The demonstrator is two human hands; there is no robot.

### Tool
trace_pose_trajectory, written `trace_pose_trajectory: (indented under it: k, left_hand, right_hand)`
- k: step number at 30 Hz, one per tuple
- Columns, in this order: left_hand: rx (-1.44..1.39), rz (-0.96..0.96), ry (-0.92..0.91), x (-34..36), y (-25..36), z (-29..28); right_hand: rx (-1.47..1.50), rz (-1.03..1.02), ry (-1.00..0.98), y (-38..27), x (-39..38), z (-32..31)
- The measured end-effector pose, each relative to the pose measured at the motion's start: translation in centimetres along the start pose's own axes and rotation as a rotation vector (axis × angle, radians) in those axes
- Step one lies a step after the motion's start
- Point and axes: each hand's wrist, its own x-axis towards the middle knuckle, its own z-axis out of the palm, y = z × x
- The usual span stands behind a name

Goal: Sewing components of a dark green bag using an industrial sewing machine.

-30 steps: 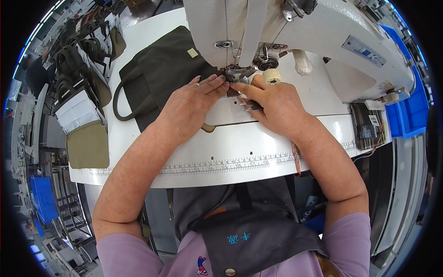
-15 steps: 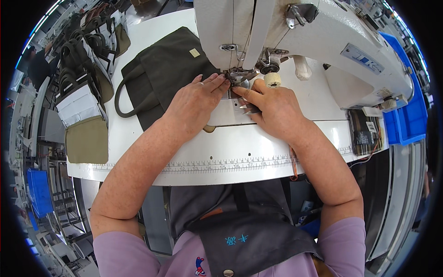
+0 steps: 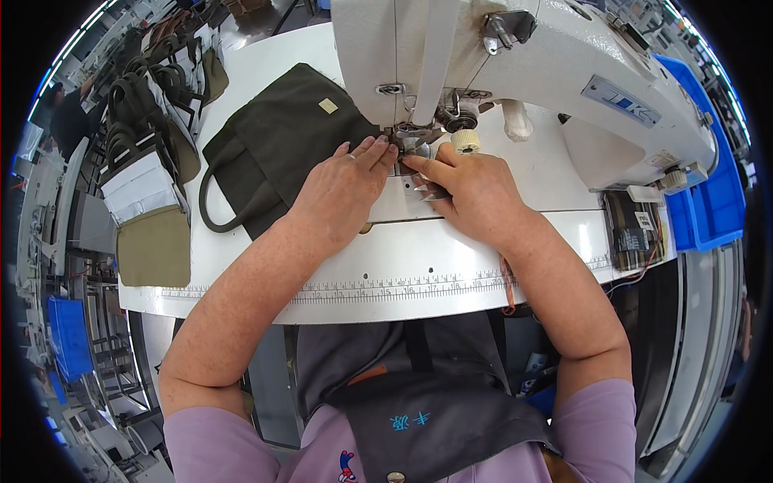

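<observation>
At the bottom of the frame a dark grey apron [image 3: 451, 402] is carrying blue embroidered characters [image 3: 411, 421], and a small red-and-blue motif [image 3: 346, 465] is showing on the lilac shirt [image 3: 318, 447] beside it. Above, the white desk [image 3: 451, 241] is presenting its curved front edge, where a printed ruler scale [image 3: 407, 290] with black numerals is running; an orange cord [image 3: 507, 286] is hanging over the edge.

Near the centre, the left hand [image 3: 342, 189] is lying on dark olive fabric with its fingers side by side; whether its grip is pinching the edge, I cannot tell. The right hand [image 3: 483, 193] is curling its grip around thread snips [image 3: 433, 191], whose silver blades are pointing left, while a fingertip is reaching in beside the presser foot [image 3: 400, 149].

The dark olive handbag [image 3: 294, 133] is lying left of the needle area at upper centre, its handle [image 3: 221, 213] looping out to the left. A small cream label [image 3: 328, 105] is sitting on it, too small to read.

The white sewing machine [image 3: 547, 48] is filling the upper right, bearing a silver nameplate [image 3: 622, 101] with blue marking. Below it a white sticker [image 3: 642, 220] is showing on a dark bundle [image 3: 630, 240]; a blue bin [image 3: 708, 209] is standing beyond. At upper left, handled bag pieces [image 3: 153, 249] are lying in an overlapping row.
</observation>
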Motion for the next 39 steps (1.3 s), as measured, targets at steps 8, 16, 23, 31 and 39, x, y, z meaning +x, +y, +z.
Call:
trace_pose_trajectory:
  k: [8, 16, 23, 31, 39]
  left_hand:
    - [-0.004, 0.011, -0.016, 0.6, -0.5, -1.3]
    - [-0.105, 0.072, -0.092, -0.2, -4.1, -1.3]
    - [0.285, -0.113, -0.169, -1.2, 2.8, -3.2]
    - [-0.269, 0.01, 0.059, -1.5, 0.7, -0.7]
    - [-0.277, -0.047, 0.037, -1.2, 0.9, -0.8]
  right_hand:
    - [0.012, 0.015, -0.025, 0.0, 0.0, -0.2]
    - [0.022, 0.004, 0.0, -0.4, 0.2, -0.5]
    - [0.034, 0.002, -0.011, 0.2, -0.1, 0.0]
    - [0.026, -0.018, 0.028, 0.1, -0.1, 0.0]
    - [0.039, -0.003, 0.038, 0.0, -0.4, 0.1]
